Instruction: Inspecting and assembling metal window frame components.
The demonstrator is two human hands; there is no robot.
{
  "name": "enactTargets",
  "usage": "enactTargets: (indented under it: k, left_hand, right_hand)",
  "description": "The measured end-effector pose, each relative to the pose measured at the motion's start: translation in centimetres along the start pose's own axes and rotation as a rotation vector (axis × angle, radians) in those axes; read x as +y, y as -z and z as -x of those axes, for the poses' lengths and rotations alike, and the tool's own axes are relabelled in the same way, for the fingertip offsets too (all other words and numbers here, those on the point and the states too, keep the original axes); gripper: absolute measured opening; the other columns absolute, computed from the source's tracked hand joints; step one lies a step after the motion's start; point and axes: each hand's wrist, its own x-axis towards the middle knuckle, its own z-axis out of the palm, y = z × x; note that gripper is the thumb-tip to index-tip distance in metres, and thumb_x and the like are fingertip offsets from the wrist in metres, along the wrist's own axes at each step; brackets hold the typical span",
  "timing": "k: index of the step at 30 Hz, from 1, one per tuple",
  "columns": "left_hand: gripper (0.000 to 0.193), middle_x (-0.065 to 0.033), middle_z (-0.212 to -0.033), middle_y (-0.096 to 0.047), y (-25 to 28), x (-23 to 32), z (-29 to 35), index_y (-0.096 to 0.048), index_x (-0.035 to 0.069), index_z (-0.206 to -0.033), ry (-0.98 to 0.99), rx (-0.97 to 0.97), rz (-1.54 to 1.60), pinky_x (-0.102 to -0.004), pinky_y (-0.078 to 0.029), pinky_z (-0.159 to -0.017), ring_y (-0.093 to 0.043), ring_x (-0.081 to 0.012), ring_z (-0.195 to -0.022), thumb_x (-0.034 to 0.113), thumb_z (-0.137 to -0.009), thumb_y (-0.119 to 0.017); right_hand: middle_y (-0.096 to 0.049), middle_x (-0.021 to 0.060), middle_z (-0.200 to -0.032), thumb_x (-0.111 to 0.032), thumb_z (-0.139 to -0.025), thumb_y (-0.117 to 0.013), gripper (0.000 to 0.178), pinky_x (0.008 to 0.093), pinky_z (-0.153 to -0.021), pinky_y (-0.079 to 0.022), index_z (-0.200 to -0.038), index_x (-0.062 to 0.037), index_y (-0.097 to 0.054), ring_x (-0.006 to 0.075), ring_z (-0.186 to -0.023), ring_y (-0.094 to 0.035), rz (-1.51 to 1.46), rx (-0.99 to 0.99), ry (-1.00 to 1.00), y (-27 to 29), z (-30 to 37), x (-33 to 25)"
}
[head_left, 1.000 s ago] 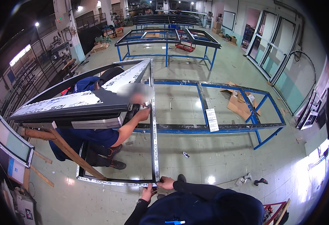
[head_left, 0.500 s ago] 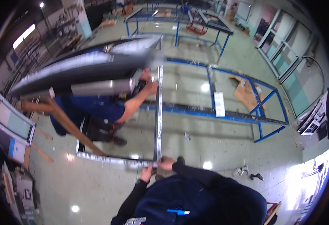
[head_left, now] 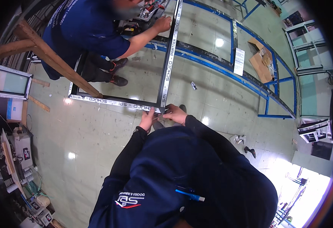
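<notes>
A black window frame with white printed protective tape lies flat, its near corner just in front of me. My left hand is at the underside of that corner, fingers curled with their tips against the taped edge. On the other side of the corner, my right hand has its thumb and fingers pinched together at the frame's end. A small thin piece seems to lie between my hands, too small to name. Which part each hand grips is partly hidden.
A co-worker in a dark blue shirt leans over the frame's far left side, one hand at its long bar. Wooden bars prop near its left end. A blue steel bench stands beyond, with cardboard below it.
My view has tipped downward, so the frame, bench and co-worker sit higher in the picture. The blurred dark long shape over the co-worker is gone from view. My hands stay at the frame's corner.
</notes>
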Motion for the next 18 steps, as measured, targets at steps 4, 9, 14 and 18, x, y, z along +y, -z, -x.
enactTargets:
  k: [4,9,14,18]
  left_hand:
    - [0.053,-0.0085,-0.129,-0.062,-0.2,-0.4,0.5,-0.043,0.013,-0.139,0.086,0.011,0.141,-0.0421,-0.055,-0.091,-0.064,-0.0238,-0.116,0.047,-0.105,-0.064]
    - [0.057,-0.0065,-0.128,-0.063,-0.1,-0.7,0.5,-0.041,0.015,-0.140,0.108,-0.029,0.214,-0.0450,-0.051,-0.097,-0.062,-0.0234,-0.118,0.047,-0.103,-0.067]
    - [0.058,-0.0071,-0.130,-0.063,-1.6,-0.3,0.5,-0.041,0.014,-0.141,0.092,-0.011,0.160,-0.0469,-0.050,-0.099,-0.062,-0.0244,-0.121,0.040,-0.101,-0.072]
    - [0.056,-0.0070,-0.124,-0.065,-4.4,0.4,0.6,-0.044,0.011,-0.136,0.046,0.104,0.080,-0.0469,-0.052,-0.101,-0.066,-0.0240,-0.114,0.019,-0.094,-0.080]
  right_hand:
    - [-0.075,0.0212,-0.118,-0.045,-0.088,-0.076,0.070,0.0377,-0.096,-0.054,-0.133,0.0062,-0.060,0.0313,-0.111,-0.072,0.080,0.051,-0.031,0.0,0.0,0.0]
    - [-0.076,0.0213,-0.110,-0.053,-0.090,-0.072,0.064,0.0417,-0.094,-0.054,-0.120,0.0032,-0.069,0.0360,-0.106,-0.073,0.250,0.158,-0.034,0.0,0.2,-1.6]
    - [-0.076,0.0222,-0.100,-0.048,-0.096,-0.067,0.050,0.0457,-0.089,-0.054,-0.103,0.0008,-0.073,0.0387,-0.100,-0.073,0.083,0.314,-0.082,2.2,-2.5,-0.3]
    - [-0.073,0.0251,-0.101,-0.042,-0.097,-0.064,0.043,0.0490,-0.086,-0.054,-0.096,0.0005,-0.069,0.0438,-0.099,-0.069,0.109,0.501,0.048,5.7,-4.0,2.4]
